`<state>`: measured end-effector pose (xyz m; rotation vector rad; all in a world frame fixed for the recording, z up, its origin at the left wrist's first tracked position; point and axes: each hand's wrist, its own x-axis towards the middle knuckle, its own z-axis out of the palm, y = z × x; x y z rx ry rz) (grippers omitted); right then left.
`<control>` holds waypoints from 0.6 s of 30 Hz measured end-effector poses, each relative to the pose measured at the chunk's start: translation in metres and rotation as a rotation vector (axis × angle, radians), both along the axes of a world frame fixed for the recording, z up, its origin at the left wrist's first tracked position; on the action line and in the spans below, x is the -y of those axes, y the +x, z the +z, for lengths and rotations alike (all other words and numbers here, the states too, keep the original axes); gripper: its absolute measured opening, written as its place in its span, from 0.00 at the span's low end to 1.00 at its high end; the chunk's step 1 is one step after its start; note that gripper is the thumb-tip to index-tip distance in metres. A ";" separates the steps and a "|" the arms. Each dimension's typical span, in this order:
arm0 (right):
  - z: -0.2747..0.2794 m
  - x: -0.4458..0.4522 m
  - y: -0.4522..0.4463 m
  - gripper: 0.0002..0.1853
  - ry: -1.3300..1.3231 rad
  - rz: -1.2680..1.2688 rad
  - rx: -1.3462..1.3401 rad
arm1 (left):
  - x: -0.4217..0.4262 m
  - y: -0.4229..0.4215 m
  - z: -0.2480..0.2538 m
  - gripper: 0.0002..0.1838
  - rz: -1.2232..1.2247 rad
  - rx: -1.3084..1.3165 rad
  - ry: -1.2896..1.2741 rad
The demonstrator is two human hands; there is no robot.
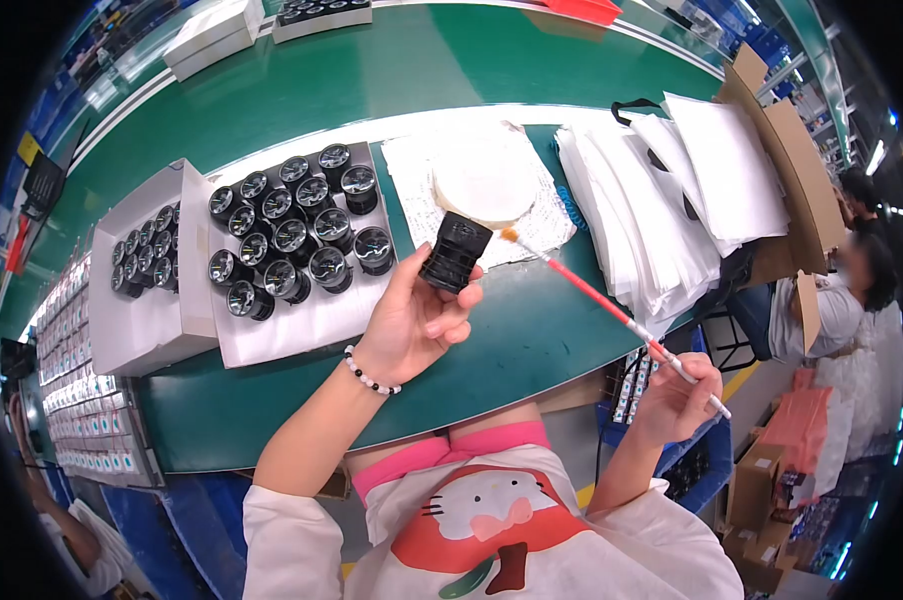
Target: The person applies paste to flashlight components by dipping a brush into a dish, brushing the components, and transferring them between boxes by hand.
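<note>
My left hand [422,305] is closed around a black ribbed cylindrical part [456,252], held tilted above the front of the green table. In my right hand [680,398] is a thin paintbrush [597,296] with a red and white handle, gripped near its rear end. Its orange-brown bristles point toward the black part but stay apart from it. Behind the black part, a round cream-coloured pad [485,180] lies on a white cloth [412,175]. Left of my left hand, several similar black parts with clear lens-like tops [292,236] stand in a white tray [317,335].
A second white box [142,325] with more black parts stands at the left. Stacked white sheets [632,215] and an open cardboard box [797,165] are on the right. Panels of small labelled pieces [92,420] lie far left. A co-worker [832,300] sits at the right.
</note>
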<state>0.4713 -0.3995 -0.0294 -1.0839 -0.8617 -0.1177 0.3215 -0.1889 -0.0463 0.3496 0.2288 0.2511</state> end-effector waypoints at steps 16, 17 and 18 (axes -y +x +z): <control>0.011 0.000 -0.015 0.17 0.143 -0.032 0.017 | -0.008 0.001 0.002 0.20 1.051 -0.469 1.823; 0.011 -0.002 -0.018 0.17 0.123 -0.036 0.032 | -0.009 0.000 0.001 0.19 1.075 -0.480 1.871; 0.012 -0.004 -0.020 0.17 0.103 -0.040 0.045 | -0.009 -0.002 0.001 0.20 1.078 -0.470 1.909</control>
